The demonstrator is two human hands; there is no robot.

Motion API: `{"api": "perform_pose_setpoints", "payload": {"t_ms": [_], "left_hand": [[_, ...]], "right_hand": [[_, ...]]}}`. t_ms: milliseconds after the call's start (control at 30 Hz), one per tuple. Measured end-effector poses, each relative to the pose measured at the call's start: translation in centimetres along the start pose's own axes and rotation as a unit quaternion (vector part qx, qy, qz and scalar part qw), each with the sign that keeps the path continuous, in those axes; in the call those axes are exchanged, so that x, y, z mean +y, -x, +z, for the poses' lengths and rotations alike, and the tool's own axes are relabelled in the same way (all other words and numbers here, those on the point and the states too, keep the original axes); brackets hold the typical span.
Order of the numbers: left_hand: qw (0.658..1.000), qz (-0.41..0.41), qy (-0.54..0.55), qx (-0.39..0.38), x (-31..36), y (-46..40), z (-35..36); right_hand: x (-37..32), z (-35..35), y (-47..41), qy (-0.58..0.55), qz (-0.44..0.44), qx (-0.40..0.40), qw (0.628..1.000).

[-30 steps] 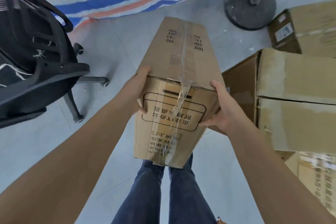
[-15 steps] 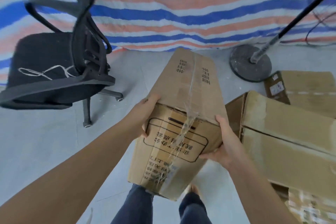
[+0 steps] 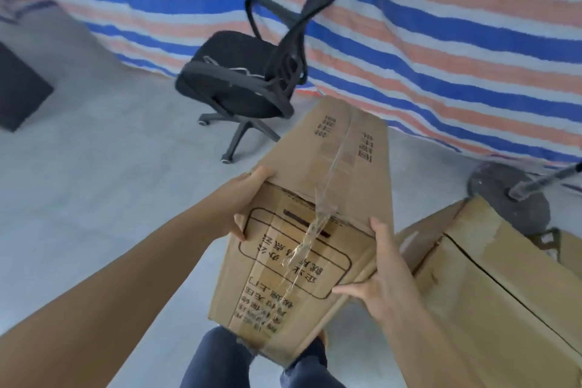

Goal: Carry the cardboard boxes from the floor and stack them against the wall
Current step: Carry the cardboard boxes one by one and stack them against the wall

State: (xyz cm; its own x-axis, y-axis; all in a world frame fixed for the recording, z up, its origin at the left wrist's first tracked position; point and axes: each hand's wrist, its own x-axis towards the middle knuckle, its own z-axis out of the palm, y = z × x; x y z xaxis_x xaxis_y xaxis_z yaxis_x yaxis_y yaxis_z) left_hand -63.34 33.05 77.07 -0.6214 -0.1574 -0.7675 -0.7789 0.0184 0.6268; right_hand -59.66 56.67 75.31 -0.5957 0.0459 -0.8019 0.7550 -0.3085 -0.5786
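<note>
Two hands carry one cardboard box (image 3: 318,217) in front of me, lifted clear of the floor (image 3: 94,198) and tilted so that its taped top faces up and its printed end panel faces the camera. My left hand (image 3: 242,198) grips the upper left corner of that end panel, fingers curled over the edge and thumb pressed on the printed face. My right hand (image 3: 382,274) clamps the right side of the box, thumb lying across the lower part of the printed panel and fingers wrapped round the side wall out of sight. A strip of clear tape (image 3: 315,230) runs down the middle of the box, wrinkled and partly torn at the edge. Just beside the carried box on the right stands a larger cardboard box (image 3: 491,287) on the floor, close to my right wrist. Beyond it a round dark stand base (image 3: 491,183) sits on the floor. A black office chair (image 3: 245,85) stands farther back, near a striped tarp (image 3: 441,25) of blue, white and orange. My legs in blue jeans (image 3: 220,359) show beneath the box.
</note>
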Motion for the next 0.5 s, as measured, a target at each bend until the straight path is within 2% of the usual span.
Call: {"api": "perform_pose_setpoints", "payload": {"t_ms": [133, 300, 500], "left_hand": [[0.999, -0.021, 0.026, 0.040, -5.3, 3.4, -6.4], [0.989, -0.051, 0.109, 0.088, -14.9, 8.0, -15.6], [0.949, -0.078, 0.235, 0.195, -26.1, 15.2, -27.3]], "right_hand": [[4.6, 3.9, 3.6, 0.059, 0.032, -0.004, 0.998], [12.5, 10.6, 7.3, 0.160, 0.035, -0.047, 0.985], [22.2, 21.4, 11.9, 0.288, 0.026, -0.125, 0.949]]}}
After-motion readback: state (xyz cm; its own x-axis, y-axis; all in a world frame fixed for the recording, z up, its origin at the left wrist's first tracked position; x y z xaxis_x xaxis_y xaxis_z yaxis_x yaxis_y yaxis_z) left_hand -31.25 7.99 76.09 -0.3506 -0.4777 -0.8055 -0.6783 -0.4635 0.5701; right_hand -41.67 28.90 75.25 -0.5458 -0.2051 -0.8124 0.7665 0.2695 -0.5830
